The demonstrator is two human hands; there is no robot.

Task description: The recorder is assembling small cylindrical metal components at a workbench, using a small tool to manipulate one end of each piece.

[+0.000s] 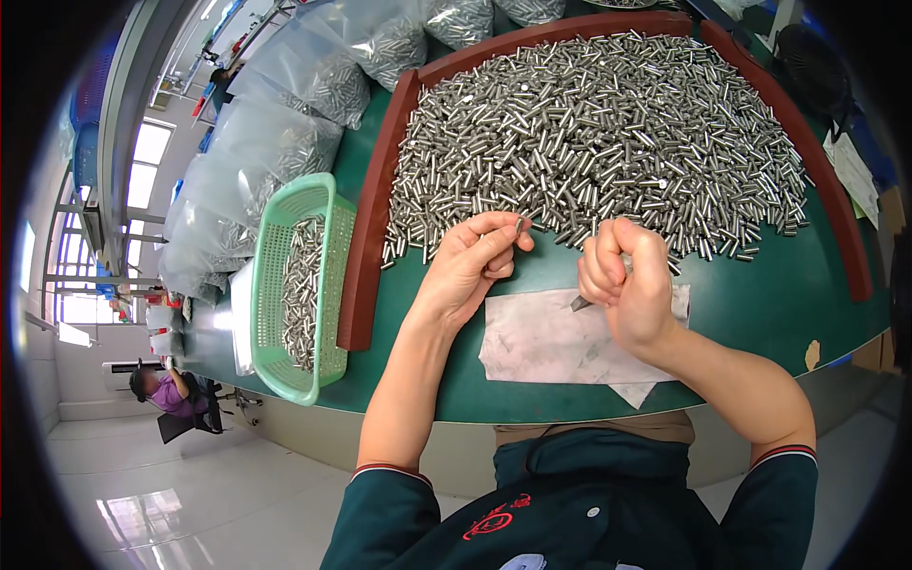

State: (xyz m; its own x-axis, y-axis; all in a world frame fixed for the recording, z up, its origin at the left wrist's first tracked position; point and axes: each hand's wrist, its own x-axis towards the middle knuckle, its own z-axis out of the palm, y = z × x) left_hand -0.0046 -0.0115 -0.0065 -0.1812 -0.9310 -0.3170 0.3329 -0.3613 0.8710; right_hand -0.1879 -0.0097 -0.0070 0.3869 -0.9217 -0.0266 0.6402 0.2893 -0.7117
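Observation:
My left hand (472, 264) is closed in a pinch, with a small metal pin (521, 226) between thumb and fingertips. To its right, my right hand (627, 278) is curled into a fist, with the tip of a flat grey piece (580, 303) sticking out below the fingers. The fingers hide the rest of that piece. A stained whitish cloth (532, 337) lies on the table under and beside the right hand. Just beyond both hands spreads a big heap of short, shiny metal pins (589, 133).
Dark red rails (369, 237) border the heap on the green table (760, 313). At left stands a light green basket (332, 323) partly filled with pins. Clear plastic bags (294, 142) of pins line the far left. A person (180, 391) sits in the background.

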